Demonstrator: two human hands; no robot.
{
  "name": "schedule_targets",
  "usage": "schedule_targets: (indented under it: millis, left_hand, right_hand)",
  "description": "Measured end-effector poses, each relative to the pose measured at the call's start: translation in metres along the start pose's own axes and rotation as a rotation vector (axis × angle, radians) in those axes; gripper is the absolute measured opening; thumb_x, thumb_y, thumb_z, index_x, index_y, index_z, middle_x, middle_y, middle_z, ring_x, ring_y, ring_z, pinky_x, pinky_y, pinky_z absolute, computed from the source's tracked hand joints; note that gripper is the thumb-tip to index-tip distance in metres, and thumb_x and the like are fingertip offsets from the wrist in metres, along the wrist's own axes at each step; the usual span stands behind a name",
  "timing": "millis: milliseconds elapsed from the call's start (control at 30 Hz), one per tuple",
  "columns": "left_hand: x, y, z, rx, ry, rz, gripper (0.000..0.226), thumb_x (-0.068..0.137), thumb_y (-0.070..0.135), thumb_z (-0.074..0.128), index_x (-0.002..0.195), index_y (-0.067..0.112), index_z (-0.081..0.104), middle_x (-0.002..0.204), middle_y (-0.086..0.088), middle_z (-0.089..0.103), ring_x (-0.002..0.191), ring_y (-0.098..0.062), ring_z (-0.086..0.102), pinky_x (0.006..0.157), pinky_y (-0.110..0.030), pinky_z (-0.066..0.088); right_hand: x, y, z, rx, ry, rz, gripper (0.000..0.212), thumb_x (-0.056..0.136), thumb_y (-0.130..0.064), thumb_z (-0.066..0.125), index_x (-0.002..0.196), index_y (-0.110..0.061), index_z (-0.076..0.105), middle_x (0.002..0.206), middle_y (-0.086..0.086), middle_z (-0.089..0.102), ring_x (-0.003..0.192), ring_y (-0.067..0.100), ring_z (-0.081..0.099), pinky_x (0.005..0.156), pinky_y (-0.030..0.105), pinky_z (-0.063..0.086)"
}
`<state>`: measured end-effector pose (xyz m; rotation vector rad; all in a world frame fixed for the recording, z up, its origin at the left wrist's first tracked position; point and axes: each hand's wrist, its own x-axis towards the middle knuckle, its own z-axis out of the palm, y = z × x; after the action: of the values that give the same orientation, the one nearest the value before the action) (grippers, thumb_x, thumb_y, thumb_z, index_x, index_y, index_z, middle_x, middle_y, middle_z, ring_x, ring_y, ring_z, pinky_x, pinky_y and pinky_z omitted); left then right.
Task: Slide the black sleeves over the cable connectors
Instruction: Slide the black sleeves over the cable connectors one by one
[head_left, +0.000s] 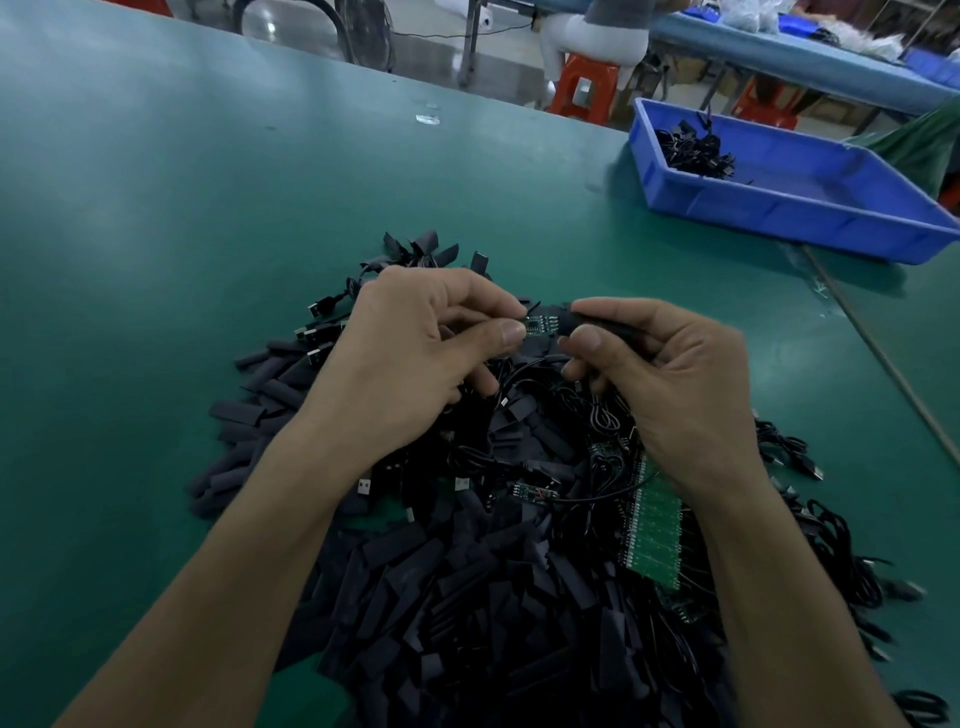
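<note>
Black sleeves (467, 597) lie heaped on the green table (156, 208) nearest the person, cables (841, 551) tangled among them; above the heap the left hand (415, 353) pinches a small circuit-board connector (540, 325); the right hand (670, 374) grips one sleeve (574, 318) at the connector's end; a blue bin (779, 208) sits far right.

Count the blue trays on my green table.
1: the blue tray sits at the far right of the green table, black cables in its far corner. Blurred blue shapes on the far bench may be more trays.
</note>
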<state>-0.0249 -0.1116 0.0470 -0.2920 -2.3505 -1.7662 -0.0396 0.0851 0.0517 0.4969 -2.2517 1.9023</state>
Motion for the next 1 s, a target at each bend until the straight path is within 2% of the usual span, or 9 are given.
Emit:
schedule_targets:
  millis: [133,333,500,633,900,1000]
  left_hand:
    - [0.0001,-0.0015,-0.0002,-0.024,-0.013,0.001,0.014,0.091,0.017,0.073,0.089,0.031,0.072,0.078,0.012,0.075,0.054,-0.012,0.071,0.044,-0.015,0.046]
    - [0.0006,-0.002,0.0001,-0.012,-0.037,-0.006,0.013,0.092,0.017,0.073,0.088,0.029,0.072,0.077,0.012,0.076,0.053,-0.012,0.07,0.041,-0.015,0.044]
    - [-0.0001,-0.001,-0.0011,-0.028,-0.056,-0.004,0.013,0.093,0.016,0.071,0.089,0.028,0.072,0.077,0.011,0.076,0.052,-0.013,0.07,0.04,-0.017,0.044]
    - [0.0001,-0.001,-0.0012,-0.061,-0.035,-0.025,0.011,0.093,0.014,0.07,0.089,0.024,0.072,0.077,0.009,0.077,0.051,-0.014,0.07,0.04,-0.017,0.044]
    - [-0.0004,-0.0001,-0.005,-0.083,-0.127,-0.044,0.007,0.093,0.018,0.071,0.092,0.025,0.072,0.081,0.009,0.078,0.055,-0.012,0.071,0.041,-0.015,0.044]
    - [-0.0007,-0.0001,-0.006,-0.081,-0.163,-0.063,0.008,0.092,0.019,0.072,0.092,0.027,0.073,0.08,0.009,0.077,0.057,-0.013,0.072,0.042,-0.014,0.044]
  right_hand:
    - [0.0011,-0.0028,-0.0081,0.028,-0.117,0.013,0.021,0.075,-0.03,0.079,0.096,-0.027,0.076,0.078,0.004,0.077,0.064,0.012,0.071,0.059,0.017,0.052]
    - [0.0056,-0.0022,-0.0116,-0.049,-0.158,-0.005,0.018,0.075,-0.033,0.078,0.093,-0.031,0.076,0.078,-0.001,0.077,0.066,0.015,0.074,0.058,0.017,0.053]
    - [0.0054,-0.0011,-0.01,-0.103,-0.173,-0.026,0.02,0.075,-0.032,0.078,0.096,-0.033,0.074,0.078,-0.007,0.077,0.063,0.011,0.072,0.059,0.016,0.053]
    - [0.0047,-0.0044,-0.0089,-0.068,-0.193,-0.053,0.018,0.078,-0.031,0.077,0.095,-0.035,0.077,0.08,-0.004,0.077,0.063,0.011,0.071,0.059,0.016,0.053]
    - [0.0058,-0.002,-0.0117,-0.046,-0.154,-0.065,0.02,0.079,-0.024,0.076,0.098,-0.029,0.076,0.076,-0.001,0.077,0.061,0.011,0.07,0.057,0.017,0.052]
    - [0.0035,-0.0005,-0.0118,-0.013,-0.213,-0.034,0.02,0.079,-0.025,0.076,0.099,-0.03,0.078,0.079,-0.001,0.077,0.061,0.012,0.071,0.057,0.017,0.052]
